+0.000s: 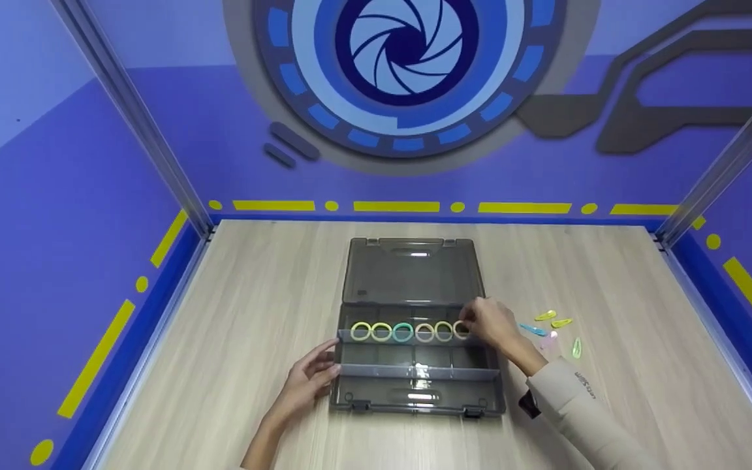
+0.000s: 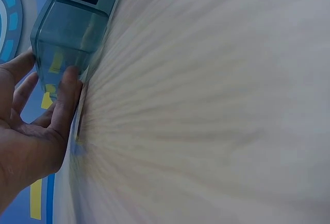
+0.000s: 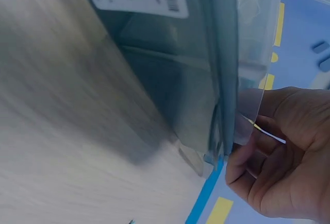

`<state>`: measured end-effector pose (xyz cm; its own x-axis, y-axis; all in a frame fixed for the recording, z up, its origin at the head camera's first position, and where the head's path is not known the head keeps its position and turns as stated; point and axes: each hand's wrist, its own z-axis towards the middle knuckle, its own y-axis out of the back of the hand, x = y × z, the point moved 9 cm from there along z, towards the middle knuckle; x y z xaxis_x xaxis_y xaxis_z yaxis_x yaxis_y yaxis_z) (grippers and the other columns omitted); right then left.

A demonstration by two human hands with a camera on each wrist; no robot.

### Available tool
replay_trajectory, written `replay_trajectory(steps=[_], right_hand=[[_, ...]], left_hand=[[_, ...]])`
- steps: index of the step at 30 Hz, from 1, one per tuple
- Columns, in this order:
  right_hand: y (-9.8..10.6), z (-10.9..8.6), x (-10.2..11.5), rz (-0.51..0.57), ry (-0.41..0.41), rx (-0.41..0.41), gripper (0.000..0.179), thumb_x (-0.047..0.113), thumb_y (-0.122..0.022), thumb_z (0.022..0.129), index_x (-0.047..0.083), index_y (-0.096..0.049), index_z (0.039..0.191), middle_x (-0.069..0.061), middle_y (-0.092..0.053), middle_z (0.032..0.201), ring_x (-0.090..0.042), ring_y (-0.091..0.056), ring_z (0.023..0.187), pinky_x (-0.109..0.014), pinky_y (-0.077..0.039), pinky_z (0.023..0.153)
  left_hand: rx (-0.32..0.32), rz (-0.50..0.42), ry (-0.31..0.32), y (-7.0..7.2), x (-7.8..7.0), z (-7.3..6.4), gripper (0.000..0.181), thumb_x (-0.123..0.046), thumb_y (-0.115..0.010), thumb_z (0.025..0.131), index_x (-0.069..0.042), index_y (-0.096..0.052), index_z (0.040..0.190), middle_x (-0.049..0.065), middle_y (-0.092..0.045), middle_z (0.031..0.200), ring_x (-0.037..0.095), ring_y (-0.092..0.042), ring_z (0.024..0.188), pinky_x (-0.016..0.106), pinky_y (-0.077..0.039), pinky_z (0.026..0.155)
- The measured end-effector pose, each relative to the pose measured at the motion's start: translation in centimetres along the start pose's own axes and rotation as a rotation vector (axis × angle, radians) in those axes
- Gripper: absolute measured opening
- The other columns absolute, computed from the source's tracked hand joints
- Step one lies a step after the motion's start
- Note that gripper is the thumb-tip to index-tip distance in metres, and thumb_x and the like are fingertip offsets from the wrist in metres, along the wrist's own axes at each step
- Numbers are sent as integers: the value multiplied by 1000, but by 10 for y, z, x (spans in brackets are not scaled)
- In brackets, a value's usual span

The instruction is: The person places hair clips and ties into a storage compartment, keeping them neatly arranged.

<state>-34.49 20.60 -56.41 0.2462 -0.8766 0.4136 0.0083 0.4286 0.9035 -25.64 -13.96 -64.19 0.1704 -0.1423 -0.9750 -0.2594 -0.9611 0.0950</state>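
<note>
A smoky see-through box (image 1: 418,385) lies on the table with its lid (image 1: 413,271) folded back. Along its upper divider (image 1: 350,337) stands a row of small ring-shaped hair ties (image 1: 403,332) in yellow, teal and pale peach. My right hand (image 1: 493,323) is at the right end of this row, its fingertips pinching the last pale hair tie (image 1: 459,329); the fingers partly cover it. In the right wrist view, the right hand (image 3: 289,157) reaches over the box's side. My left hand (image 1: 301,382) touches the left side wall with extended fingers (image 2: 64,100).
Several snap hair clips (image 1: 533,329) in yellow, blue, pink and green lie on the table right of the box. A second divider (image 1: 382,372) crosses the box nearer the front. Printed panels (image 1: 324,176) and metal posts (image 1: 147,130) border the table.
</note>
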Motion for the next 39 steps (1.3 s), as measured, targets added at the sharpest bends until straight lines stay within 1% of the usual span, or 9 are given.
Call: replay_trajectory(steps=[5,8,13,17,21,23,29,33,39], right_hand=[[-3,1,-2,-29,-15,20,4,6,-82,83,6,-78,82,-7,-76,81,-21,-68,72,-44,-56,67],[-6,1,-4,1,-25,47,3,5,-80,84,6,-78,82,-7,-76,81,-19,-67,71,-44,-56,67],[1,-3,-10,180,-23,45,4,1,-74,89,3,-77,88,-8,-76,85,-17,-67,75,-37,-56,67],[22,-10,-26,376,-18,-4,8,0,-70,93,-4,-75,98,-15,-76,91,-23,-71,77,-24,-54,64],[44,-18,-53,466,-17,-54,13,0,-66,96,-8,-73,104,-22,-76,94,-29,-73,73,-18,-53,60],[53,-22,-68,443,-17,-85,13,0,-66,96,-8,-73,105,-23,-76,95,-30,-74,73,-18,-54,61],[63,-36,-107,219,-20,-149,11,-2,-70,92,-5,-75,101,-20,-76,94,-33,-72,80,-28,-56,69],[54,-47,-120,171,-59,-98,12,1,-73,92,-6,-75,100,-21,-75,94,-32,-70,81,-31,-54,68],[44,-55,-126,138,-93,-35,11,-2,-72,89,-6,-75,99,-20,-72,94,-29,-68,81,-31,-53,67]], left_hand=[[8,-2,-23,-1,0,1,62,-29,-65,101,-16,-41,157,20,-49,144,19,-56,117,35,-55,90],[3,4,-25,0,1,2,62,-29,-66,100,-16,-42,156,20,-50,144,18,-55,117,33,-54,91],[-3,6,-12,1,3,2,62,-29,-67,100,-15,-43,155,20,-49,143,17,-56,115,31,-54,85],[8,3,-11,-2,3,2,62,-29,-67,100,-16,-42,156,20,-49,143,18,-57,114,32,-55,85],[10,-4,-10,-1,2,2,62,-28,-66,101,-16,-42,156,20,-48,145,19,-56,116,34,-55,88],[4,-11,1,-1,2,2,62,-29,-66,101,-17,-41,156,20,-47,145,19,-55,118,35,-54,90],[-24,-14,26,2,2,1,64,-32,-67,99,-19,-42,156,18,-46,145,21,-52,120,34,-54,88],[-20,-8,15,2,1,1,63,-30,-67,100,-18,-42,156,18,-47,145,20,-53,119,33,-54,86],[-18,0,4,-1,2,1,62,-30,-66,100,-18,-42,156,19,-48,144,20,-54,118,34,-55,87]])
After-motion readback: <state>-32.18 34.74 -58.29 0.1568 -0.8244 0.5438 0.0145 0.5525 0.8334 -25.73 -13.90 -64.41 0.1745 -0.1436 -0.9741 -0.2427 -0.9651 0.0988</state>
